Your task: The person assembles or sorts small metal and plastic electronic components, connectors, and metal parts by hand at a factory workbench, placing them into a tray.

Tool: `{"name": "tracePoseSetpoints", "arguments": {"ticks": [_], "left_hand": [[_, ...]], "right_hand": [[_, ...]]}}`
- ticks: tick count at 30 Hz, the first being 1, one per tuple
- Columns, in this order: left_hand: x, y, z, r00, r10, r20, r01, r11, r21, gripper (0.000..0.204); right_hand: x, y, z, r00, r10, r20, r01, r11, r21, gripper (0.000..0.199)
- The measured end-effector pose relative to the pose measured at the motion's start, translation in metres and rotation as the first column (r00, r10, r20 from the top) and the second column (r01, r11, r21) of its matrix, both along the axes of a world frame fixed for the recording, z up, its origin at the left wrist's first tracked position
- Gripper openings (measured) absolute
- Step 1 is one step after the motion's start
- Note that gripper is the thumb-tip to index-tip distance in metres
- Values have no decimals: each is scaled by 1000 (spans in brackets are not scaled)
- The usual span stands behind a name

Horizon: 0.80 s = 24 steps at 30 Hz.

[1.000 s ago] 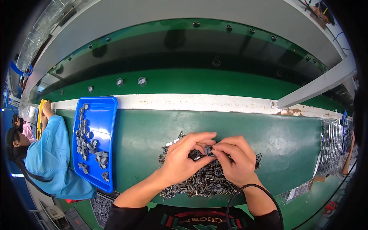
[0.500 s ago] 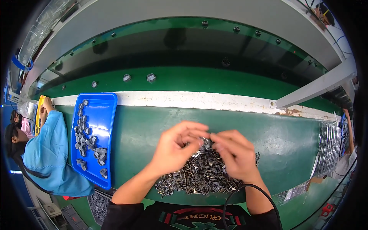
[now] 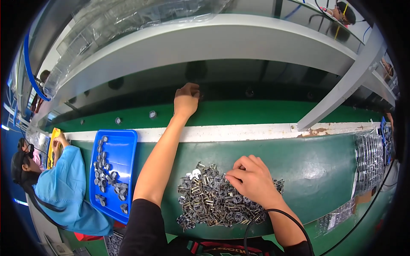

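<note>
Head view, single frame. Left hand (image 3: pixel 186 100): arm stretched far forward across the green worktop (image 3: pixel 316 170) and over the white strip (image 3: pixel 239 132) at its far edge, the hand resting on the darker green belt (image 3: pixel 239 113) beyond; fingers curled down and inward, and whether they pinch anything cannot be told from here. Right hand (image 3: pixel 252 179): lying on the right part of the heap of small metal parts (image 3: pixel 213 200), fingers bent and close together, their tips pressed into the pieces; whether a piece is gripped cannot be told. Heap of small metal parts: loose grey and silver stampings, spread on the worktop just in front of the person, between the two forearms. Blue tray (image 3: pixel 126 147): rectangular, on the worktop left of the left forearm, holding a scatter of small grey pieces. Small round pieces (image 3: pixel 152 114): spaced singly along the belt, left of the left hand. Black cable (image 3: pixel 256 217): looping over the right wrist. Stacked rows of metal parts (image 3: pixel 369 160): at the right end of the worktop, well apart from the heap. Co-worker in a light blue top (image 3: pixel 64 192): at the left edge, beside the tray. Overhead: grey shelf (image 3: pixel 222 38) with clear plastic sheeting (image 3: pixel 128 19).
</note>
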<state>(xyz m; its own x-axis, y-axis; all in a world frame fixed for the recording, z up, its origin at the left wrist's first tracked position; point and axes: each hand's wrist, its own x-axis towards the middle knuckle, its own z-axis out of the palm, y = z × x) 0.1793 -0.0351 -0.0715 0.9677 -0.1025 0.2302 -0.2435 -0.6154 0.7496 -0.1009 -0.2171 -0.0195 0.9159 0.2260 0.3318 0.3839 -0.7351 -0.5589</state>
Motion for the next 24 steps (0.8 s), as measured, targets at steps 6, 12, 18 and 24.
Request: {"name": "tracePoseSetpoints", "arguments": {"ticks": [6, 12, 18, 24], "left_hand": [[-38, 37, 52, 985, -120, 121, 69, 928, 366, 26], [-68, 58, 42, 975, -214, -55, 219, 900, 378, 30], [-90, 43, 42, 972, -232, 46, 215, 947, 238, 34], [-184, 15, 70, 906, -420, 61, 423, 881, -212, 39]], "right_hand": [[1, -18, 12, 998, 15, 62, -25, 987, 158, 7], [-6, -16, 25, 913, 206, -352, 75, 763, 642, 3], [-6, -7, 20, 888, 389, -245, -2, 536, 844, 28], [-2, -18, 14, 945, 165, -284, 137, 587, 798, 26]]}}
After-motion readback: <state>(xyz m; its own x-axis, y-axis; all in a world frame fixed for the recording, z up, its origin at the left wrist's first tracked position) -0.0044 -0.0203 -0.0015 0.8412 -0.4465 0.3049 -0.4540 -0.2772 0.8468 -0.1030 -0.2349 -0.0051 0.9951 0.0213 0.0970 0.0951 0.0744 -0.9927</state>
